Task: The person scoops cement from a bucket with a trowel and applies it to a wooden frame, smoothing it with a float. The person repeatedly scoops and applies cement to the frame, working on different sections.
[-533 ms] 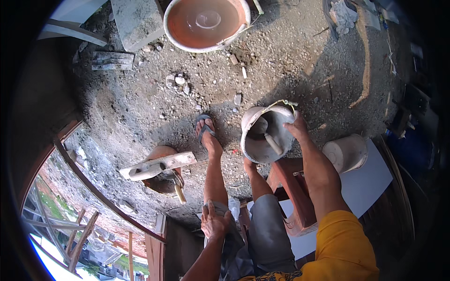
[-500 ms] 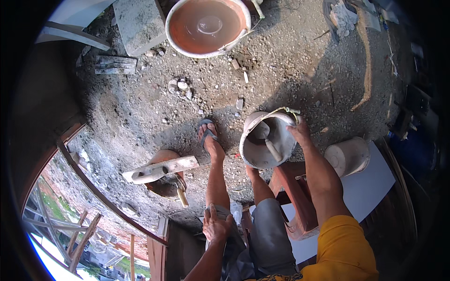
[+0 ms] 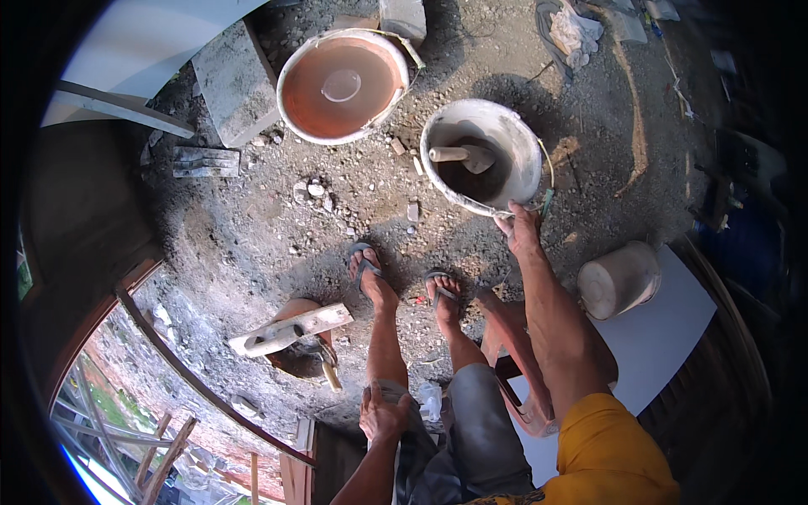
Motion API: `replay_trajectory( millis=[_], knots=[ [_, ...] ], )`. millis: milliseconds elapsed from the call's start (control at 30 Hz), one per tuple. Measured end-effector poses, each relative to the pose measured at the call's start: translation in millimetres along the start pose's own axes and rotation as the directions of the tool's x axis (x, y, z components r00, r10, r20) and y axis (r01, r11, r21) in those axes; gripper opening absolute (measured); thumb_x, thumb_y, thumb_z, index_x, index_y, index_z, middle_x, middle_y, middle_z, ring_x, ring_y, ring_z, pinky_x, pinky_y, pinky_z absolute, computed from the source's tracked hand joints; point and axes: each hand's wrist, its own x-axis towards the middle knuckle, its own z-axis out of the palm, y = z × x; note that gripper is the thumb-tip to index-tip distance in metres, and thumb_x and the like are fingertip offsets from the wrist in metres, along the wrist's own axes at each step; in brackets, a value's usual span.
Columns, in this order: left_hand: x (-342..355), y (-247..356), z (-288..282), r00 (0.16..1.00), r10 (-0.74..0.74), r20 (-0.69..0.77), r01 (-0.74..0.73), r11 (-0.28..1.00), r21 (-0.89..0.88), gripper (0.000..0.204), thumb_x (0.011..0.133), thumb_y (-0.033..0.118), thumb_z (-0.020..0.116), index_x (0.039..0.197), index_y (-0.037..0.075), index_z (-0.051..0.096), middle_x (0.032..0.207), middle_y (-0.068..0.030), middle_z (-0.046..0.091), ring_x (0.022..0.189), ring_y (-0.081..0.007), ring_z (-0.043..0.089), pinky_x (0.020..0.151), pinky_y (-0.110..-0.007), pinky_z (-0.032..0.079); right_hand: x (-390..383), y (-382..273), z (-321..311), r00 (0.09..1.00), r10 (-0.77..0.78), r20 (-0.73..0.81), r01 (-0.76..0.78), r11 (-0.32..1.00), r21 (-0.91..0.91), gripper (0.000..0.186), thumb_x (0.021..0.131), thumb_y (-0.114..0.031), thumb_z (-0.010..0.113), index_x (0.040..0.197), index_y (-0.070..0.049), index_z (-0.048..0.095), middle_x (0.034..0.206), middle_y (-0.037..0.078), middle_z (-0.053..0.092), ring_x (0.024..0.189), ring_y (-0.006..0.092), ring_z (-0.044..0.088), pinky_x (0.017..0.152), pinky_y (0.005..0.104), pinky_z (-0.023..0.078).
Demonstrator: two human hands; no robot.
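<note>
At arm's length my right hand [image 3: 520, 227] is closed on the near rim of a whitish, mortar-stained bucket [image 3: 523, 160]. The bucket tilts so that I see into its mouth. Inside lies a trowel [image 3: 476, 158] with a pale handle, over a dark bottom. A thin wire handle hangs down the bucket's right side. My left hand [image 3: 383, 414] lies over my left knee, fingers apart and holding nothing. Left of my feet a container holds dark material. Across its top rests a wooden float [image 3: 290, 330], and a tool with a wooden handle [image 3: 331, 374] leans in it.
A basin of cloudy reddish water [image 3: 290, 105] stands at the far left of the bucket. A concrete slab [image 3: 231, 84] lies beside it. Right of my leg is a reddish-brown plastic stool [image 3: 505, 337]; a pale bucket [image 3: 619, 282] lies tipped beyond it. Stones litter the gravel.
My right arm has reached forward, moving the bucket away from my legs and turning it. The trowel inside now points differently. My left hand stays on the knee.
</note>
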Motion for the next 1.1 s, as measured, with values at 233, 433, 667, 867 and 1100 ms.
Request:
replay_trajectory(
  millis=[233,433,667,867,1100],
  knots=[
    [3,-8,17,1.000,0.008,-0.005,-0.008,1.000,0.022,0.097,0.078,0.049,0.083,0.158,0.011,0.042,0.155,-0.0213,0.049,0.143,-0.0390,0.046,0.117,-0.048,0.040,12,27,161,0.948,0.093,0.304,-0.251,0.806,0.536,0.059,0.100,-0.043,0.070,0.137,-0.002,0.052,0.131,0.018,0.063,0.108,0.0279,0.069,0.096,0.0494,0.063],
    [14,-21,29,0.990,0.132,-0.046,-0.130,0.991,0.038,0.095,0.077,0.048,0.083,0.156,0.012,0.046,0.148,-0.0239,0.055,0.134,-0.0425,0.054,0.112,-0.049,0.044,-133,69,164,0.722,0.100,0.685,0.051,0.979,-0.197,0.061,0.098,-0.033,0.073,0.138,0.008,0.052,0.126,0.028,0.067,0.109,0.0372,0.071,0.085,0.0408,0.063],
    [18,-10,14,0.987,0.162,0.002,-0.162,0.983,0.085,0.096,0.080,0.048,0.081,0.154,0.000,0.045,0.150,-0.0266,0.053,0.139,-0.0425,0.051,0.117,-0.047,0.040,-240,90,-95,0.932,-0.260,0.251,0.356,0.779,-0.516,0.038,0.092,-0.012,0.073,0.125,0.001,0.060,0.111,0.017,0.069,0.102,0.0302,0.070,0.089,0.0401,0.056],
    [26,-10,0,0.980,0.198,-0.008,-0.196,0.972,0.134,0.098,0.078,0.053,0.081,0.152,-0.002,0.048,0.150,-0.0270,0.054,0.139,-0.0411,0.051,0.118,-0.044,0.038,-336,17,-305,0.776,-0.568,-0.273,0.057,0.495,-0.867,0.052,0.097,-0.016,0.069,0.140,0.000,0.046,0.134,0.023,0.047,0.123,0.0358,0.050,0.104,0.0482,0.045],
    [25,-9,0,0.953,0.296,-0.064,-0.290,0.952,0.096,0.102,0.081,0.050,0.082,0.154,-0.008,0.041,0.152,-0.0322,0.049,0.142,-0.0421,0.048,0.119,-0.045,0.036,-356,52,-397,0.522,-0.188,-0.832,-0.396,0.810,-0.432,0.070,0.106,-0.053,0.048,0.146,0.004,0.043,0.143,0.034,0.047,0.132,0.0457,0.050,0.111,0.0523,0.042]
  ],
)
